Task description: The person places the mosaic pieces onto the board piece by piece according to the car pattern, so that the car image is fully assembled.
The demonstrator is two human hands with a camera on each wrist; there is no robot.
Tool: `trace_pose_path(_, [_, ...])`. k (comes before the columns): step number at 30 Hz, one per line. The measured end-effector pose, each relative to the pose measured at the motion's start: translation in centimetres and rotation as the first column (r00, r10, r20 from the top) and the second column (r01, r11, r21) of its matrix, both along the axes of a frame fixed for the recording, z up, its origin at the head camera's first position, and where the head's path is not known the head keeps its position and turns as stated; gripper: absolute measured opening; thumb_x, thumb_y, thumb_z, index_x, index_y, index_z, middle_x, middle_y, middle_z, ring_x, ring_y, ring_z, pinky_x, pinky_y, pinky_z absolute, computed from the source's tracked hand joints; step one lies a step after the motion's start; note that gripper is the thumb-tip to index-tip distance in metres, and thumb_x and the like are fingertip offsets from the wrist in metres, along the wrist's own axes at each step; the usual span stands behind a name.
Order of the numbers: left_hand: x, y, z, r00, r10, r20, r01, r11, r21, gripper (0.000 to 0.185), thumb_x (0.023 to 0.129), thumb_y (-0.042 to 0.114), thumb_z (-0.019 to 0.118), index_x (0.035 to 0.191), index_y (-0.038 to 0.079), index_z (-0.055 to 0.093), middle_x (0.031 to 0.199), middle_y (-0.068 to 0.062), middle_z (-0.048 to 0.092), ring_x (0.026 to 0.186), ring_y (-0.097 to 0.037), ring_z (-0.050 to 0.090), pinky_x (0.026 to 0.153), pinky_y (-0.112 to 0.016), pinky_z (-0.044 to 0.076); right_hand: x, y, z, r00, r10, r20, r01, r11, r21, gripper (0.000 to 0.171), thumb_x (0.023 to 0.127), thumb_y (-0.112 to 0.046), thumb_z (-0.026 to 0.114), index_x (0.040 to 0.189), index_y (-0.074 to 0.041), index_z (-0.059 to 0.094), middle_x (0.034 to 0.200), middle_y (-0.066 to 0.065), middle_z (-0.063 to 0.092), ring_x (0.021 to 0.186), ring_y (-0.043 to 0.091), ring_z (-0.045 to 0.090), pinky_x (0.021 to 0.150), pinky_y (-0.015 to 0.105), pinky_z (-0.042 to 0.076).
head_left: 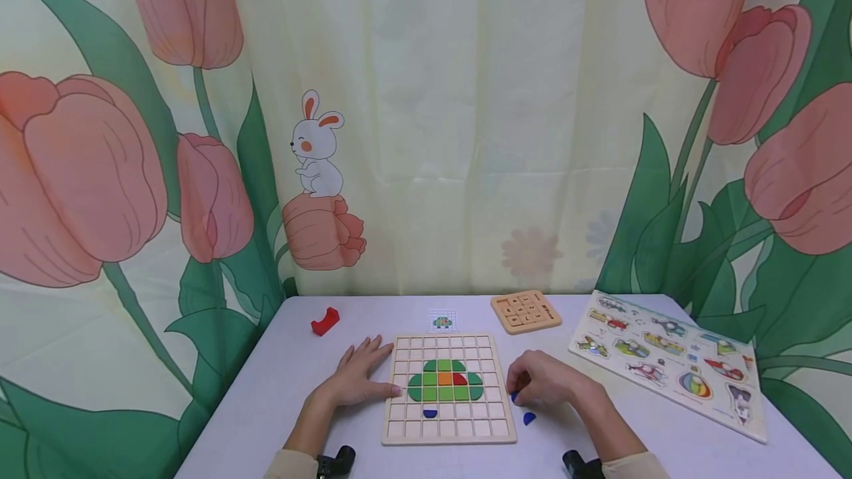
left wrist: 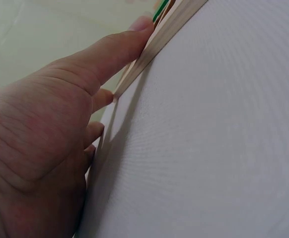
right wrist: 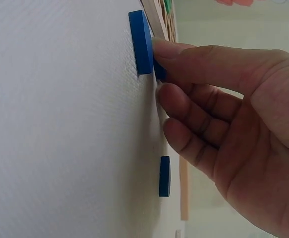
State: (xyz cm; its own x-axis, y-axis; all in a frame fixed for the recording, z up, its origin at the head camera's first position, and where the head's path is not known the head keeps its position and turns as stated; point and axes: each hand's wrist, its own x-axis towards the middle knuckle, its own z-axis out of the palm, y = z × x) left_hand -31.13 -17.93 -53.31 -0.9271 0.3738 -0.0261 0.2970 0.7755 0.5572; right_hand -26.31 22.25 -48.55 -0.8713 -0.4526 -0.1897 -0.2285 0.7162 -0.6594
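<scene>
Table (head_left: 279, 390): we see a pale white top set before a tulip-print curtain; it carries everything below.
Vehicle puzzle (head_left: 668, 361): we note a long board of picture pieces lying at the table's right side, well apart from the hands.
Grid board (head_left: 448, 388): we find a wooden tray of square cells at centre front. Green tiles fill its middle with one orange and one red; a lone blue tile (head_left: 430, 413) sits in a lower row.
Left hand (head_left: 359, 375): we see it flat on the table, fingers straight, fingertips against the grid board's left edge; it has hold of nothing. The left wrist view shows the fingers (left wrist: 112, 52) lying along the wooden rim.
Right hand (head_left: 542, 381): we see it just right of the grid board, fingers curled, pinching a blue piece (right wrist: 141, 42) that stands on the table surface beside the board's edge.
Small wooden board (head_left: 526, 311): we note it behind the grid board, toward the curtain.
Red block (head_left: 325, 321): back left, alone.
Pattern card (head_left: 442, 321): small, just behind the grid board.
Second blue piece (head_left: 529, 418): loose on the table, near the right hand, not touched.
</scene>
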Motion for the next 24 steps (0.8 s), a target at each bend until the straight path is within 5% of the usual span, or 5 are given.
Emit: trace_pose_path(24, [-0.17,-0.03,-0.08,1.000,0.002,0.003,-0.002,1.000,0.005,0.103,0.075,0.071,0.078,0.159,0.022,0.046,0.172,-0.012,0.027,0.163,-0.037,0.011,0.128,-0.066,0.001,-0.24,0.51,-0.29,1.000,0.009,-0.005,-0.009,0.999,-0.042,0.018,0.086,0.000,0.081,0.092,-0.016,0.078,0.085,-0.001,0.072,0.080,0.019,0.062,0.070,0.028,0.052])
